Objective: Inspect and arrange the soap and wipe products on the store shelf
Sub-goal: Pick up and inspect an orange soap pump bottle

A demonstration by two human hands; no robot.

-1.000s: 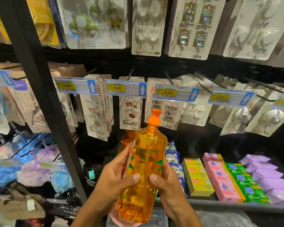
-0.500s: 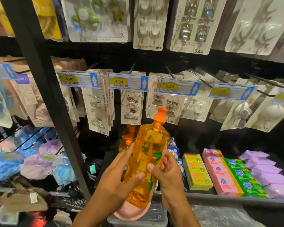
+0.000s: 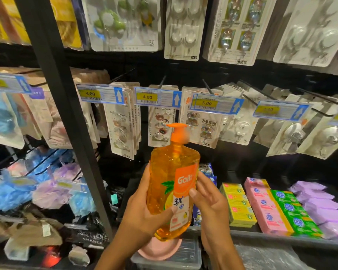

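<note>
An orange liquid-soap pump bottle (image 3: 170, 184) stands upright in front of the shelf, its orange label with white lettering turned toward me. My left hand (image 3: 142, 213) grips its left side and lower body, thumb across the front. My right hand (image 3: 209, 199) holds the right side, thumb pressed on the label. Behind the bottle on the shelf lie blue wipe packs (image 3: 208, 170), partly hidden. To the right lie rows of yellow (image 3: 239, 207), pink (image 3: 265, 207) and green (image 3: 295, 213) soap bars and purple packs (image 3: 320, 205).
Blister packs of hooks hang on pegs above with blue price tags (image 3: 157, 97). A black upright post (image 3: 66, 114) divides the shelving. Bath puffs (image 3: 47, 191) hang at the left. A pink dish (image 3: 160, 250) on a clear box sits below the shelf edge (image 3: 281, 238).
The bottle has been turned in my hands so its printed label now faces me, and it stands straighter. My right thumb has shifted onto the label.
</note>
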